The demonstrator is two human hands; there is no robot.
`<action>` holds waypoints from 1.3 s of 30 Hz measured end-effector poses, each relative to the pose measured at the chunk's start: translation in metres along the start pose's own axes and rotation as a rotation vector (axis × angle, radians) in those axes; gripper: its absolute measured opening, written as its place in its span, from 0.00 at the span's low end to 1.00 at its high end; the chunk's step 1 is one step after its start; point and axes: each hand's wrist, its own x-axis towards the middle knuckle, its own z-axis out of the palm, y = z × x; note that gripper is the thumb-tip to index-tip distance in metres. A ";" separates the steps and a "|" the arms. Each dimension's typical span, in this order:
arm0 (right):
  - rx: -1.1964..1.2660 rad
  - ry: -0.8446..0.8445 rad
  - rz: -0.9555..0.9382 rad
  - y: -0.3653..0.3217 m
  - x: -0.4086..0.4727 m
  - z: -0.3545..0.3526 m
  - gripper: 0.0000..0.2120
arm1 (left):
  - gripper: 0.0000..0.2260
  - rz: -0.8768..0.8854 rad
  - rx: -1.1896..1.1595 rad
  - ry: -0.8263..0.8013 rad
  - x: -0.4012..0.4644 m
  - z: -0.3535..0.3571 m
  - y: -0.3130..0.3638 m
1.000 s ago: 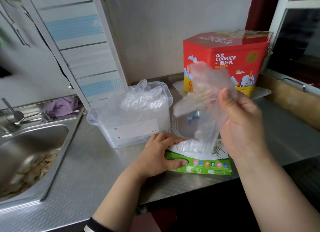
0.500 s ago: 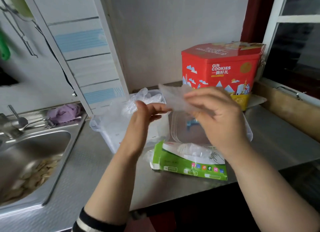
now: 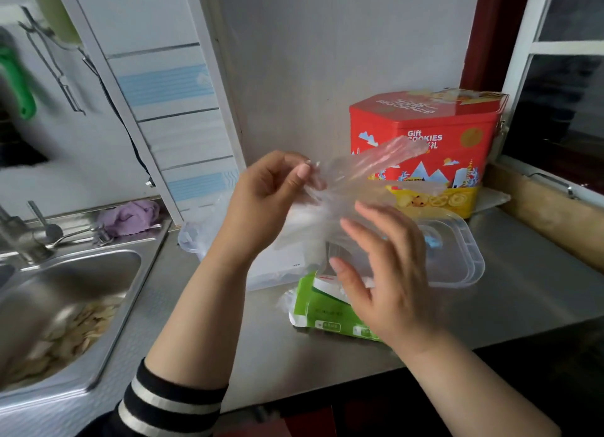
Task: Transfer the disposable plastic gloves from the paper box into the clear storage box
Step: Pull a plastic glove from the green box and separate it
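Clear plastic glove (image 3: 366, 175) pinched by left hand (image 3: 261, 201) fingertips (image 3: 304, 172), held up above the clear storage box (image 3: 281, 266); right hand (image 3: 389, 273) fingers spread, relaxed, gripping nothing, under the glove. Green paper box (image 3: 323, 312) sits just in front of the storage box, lid (image 3: 457, 257) to its right. Step: mid-transfer. Next: lower glove into box, release.
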 end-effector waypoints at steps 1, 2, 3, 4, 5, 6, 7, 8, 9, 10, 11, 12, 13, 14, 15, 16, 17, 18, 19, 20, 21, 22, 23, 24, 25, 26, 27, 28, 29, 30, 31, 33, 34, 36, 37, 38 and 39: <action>-0.019 -0.040 -0.022 -0.003 -0.002 0.003 0.20 | 0.07 0.003 -0.003 0.021 0.003 -0.004 0.001; -0.050 -0.097 -0.028 -0.005 -0.003 0.007 0.21 | 0.07 -0.010 0.001 0.041 0.006 -0.009 0.001; -0.090 -0.164 -0.026 -0.007 -0.001 0.011 0.23 | 0.07 -0.033 0.008 0.059 0.010 -0.014 0.000; -0.135 -0.237 -0.022 -0.009 0.003 0.016 0.25 | 0.07 -0.052 0.027 0.075 0.014 -0.020 -0.001; -0.181 -0.310 -0.020 -0.009 0.009 0.021 0.28 | 0.07 -0.062 0.065 0.087 0.019 -0.026 -0.004; -0.219 -0.386 -0.017 -0.010 0.017 0.026 0.30 | 0.07 -0.064 0.118 0.094 0.025 -0.033 -0.008; -0.245 -0.463 -0.009 -0.010 0.026 0.031 0.32 | 0.08 -0.068 0.176 0.099 0.030 -0.041 -0.011; -0.263 -0.535 0.003 -0.011 0.036 0.036 0.34 | 0.08 -0.080 0.224 0.105 0.036 -0.049 -0.016; -0.277 -0.601 0.016 -0.011 0.046 0.041 0.36 | 0.09 -0.104 0.259 0.108 0.042 -0.058 -0.021; -0.287 -0.667 0.025 -0.013 0.057 0.047 0.38 | 0.08 -0.139 0.287 0.107 0.047 -0.069 -0.026; -0.291 -0.737 0.036 -0.012 0.066 0.052 0.40 | 0.07 -0.182 0.313 0.096 0.051 -0.077 -0.033; -0.276 -0.819 0.054 -0.012 0.075 0.057 0.41 | 0.07 -0.228 0.337 0.085 0.055 -0.085 -0.040; -0.245 -0.903 0.077 -0.011 0.083 0.064 0.43 | 0.06 -0.271 0.356 0.075 0.059 -0.094 -0.047; -0.202 -0.985 0.108 -0.010 0.090 0.070 0.45 | 0.05 -0.310 0.371 0.065 0.061 -0.101 -0.054; -0.159 -1.061 0.142 -0.010 0.097 0.076 0.46 | 0.04 -0.345 0.386 0.055 0.063 -0.106 -0.061; -0.128 -1.133 0.171 -0.010 0.102 0.081 0.45 | 0.03 -0.369 0.410 0.045 0.065 -0.112 -0.069; -0.112 -1.200 0.193 -0.011 0.106 0.088 0.44 | 0.02 -0.386 0.443 0.035 0.065 -0.117 -0.075; -0.105 -1.263 0.217 -0.011 0.109 0.093 0.42 | 0.02 -0.400 0.489 0.023 0.065 -0.121 -0.082; -0.079 -1.327 0.250 -0.011 0.111 0.098 0.42 | 0.03 -0.413 0.553 0.010 0.064 -0.123 -0.088; -0.020 -1.392 0.287 -0.012 0.115 0.103 0.42 | 0.05 -0.425 0.637 -0.002 0.064 -0.127 -0.094; 0.057 -1.453 0.316 -0.013 0.118 0.106 0.41 | 0.06 -0.438 0.738 -0.010 0.063 -0.128 -0.098; 0.128 -1.503 0.331 -0.013 0.122 0.110 0.40 | 0.06 -0.453 0.843 -0.004 0.063 -0.129 -0.103; 0.168 -1.539 0.356 -0.012 0.125 0.114 0.39 | 0.07 -0.468 0.934 0.007 0.062 -0.128 -0.105; 0.182 -1.568 0.394 -0.013 0.129 0.117 0.38 | 0.08 -0.483 1.013 0.014 0.060 -0.128 -0.108; 0.184 -1.589 0.443 -0.012 0.132 0.120 0.38 | 0.09 -0.488 1.080 0.012 0.059 -0.127 -0.110; 0.180 -1.611 0.487 -0.012 0.133 0.124 0.38 | 0.11 -0.491 1.136 -0.001 0.057 -0.127 -0.114; 0.177 -1.635 0.530 -0.011 0.133 0.126 0.40 | 0.12 -0.485 1.180 -0.017 0.056 -0.126 -0.116; 0.182 -1.661 0.570 -0.011 0.133 0.128 0.41 | 0.14 -0.473 1.209 -0.031 0.054 -0.127 -0.117; 0.192 -1.683 0.607 -0.012 0.133 0.129 0.40 | 0.16 -0.453 1.225 -0.043 0.052 -0.127 -0.118; 0.202 -1.697 0.633 -0.013 0.133 0.129 0.39 | 0.18 -0.423 1.238 -0.049 0.049 -0.128 -0.118; 0.213 -1.711 0.649 -0.013 0.131 0.128 0.39 | 0.19 -0.380 1.255 -0.054 0.046 -0.129 -0.116; 0.214 -1.729 0.659 -0.012 0.129 0.128 0.39 | 0.17 -0.271 1.266 -0.076 0.041 -0.129 -0.113; 0.196 -1.738 0.656 -0.012 0.128 0.127 0.41 | 0.13 -0.231 1.230 -0.101 0.039 -0.129 -0.113; 0.158 -1.749 0.648 -0.012 0.128 0.126 0.43 | 0.08 -0.237 1.076 -0.187 0.033 -0.126 -0.109; 0.155 -1.755 0.642 -0.011 0.127 0.124 0.43 | 0.10 -0.267 0.997 -0.239 0.029 -0.124 -0.107; 0.161 -1.756 0.632 -0.011 0.127 0.123 0.43 | 0.13 -0.296 0.948 -0.277 0.026 -0.123 -0.106; 0.167 -1.754 0.624 -0.009 0.127 0.122 0.42 | 0.15 -0.314 0.948 -0.300 0.021 -0.120 -0.104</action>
